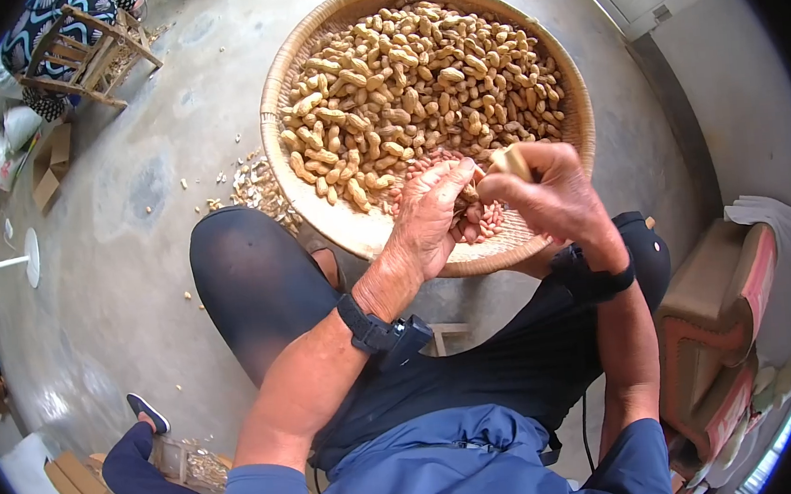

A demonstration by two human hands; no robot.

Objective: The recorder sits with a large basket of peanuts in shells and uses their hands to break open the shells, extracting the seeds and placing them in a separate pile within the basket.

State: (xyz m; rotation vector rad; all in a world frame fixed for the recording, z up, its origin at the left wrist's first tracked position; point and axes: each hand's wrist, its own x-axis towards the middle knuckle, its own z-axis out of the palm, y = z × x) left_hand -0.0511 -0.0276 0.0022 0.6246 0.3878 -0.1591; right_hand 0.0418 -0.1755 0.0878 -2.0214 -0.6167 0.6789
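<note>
A round woven basket (272, 116) lies in front of my knees, heaped with unshelled peanuts (416, 83). Shelled pink peanut kernels (492, 221) lie near its close edge, under my hands. My left hand (431, 215) is over these kernels, its fingers closed around a few peanuts (466, 202), partly hidden by the fingers. Close beside it, my right hand (549, 188) pinches a small pale tan piece (512, 163), blurred, perhaps a wooden or bamboo tool; its exact kind is unclear. Both wrists wear black straps.
Peanut shells (260, 188) litter the floor left of the basket. A wooden chair (86, 59) with a person by it stands at upper left, near an open cardboard box (52, 164). Another person's leg (151, 473) is at lower left. Cardboard boxes (707, 340) stand at right.
</note>
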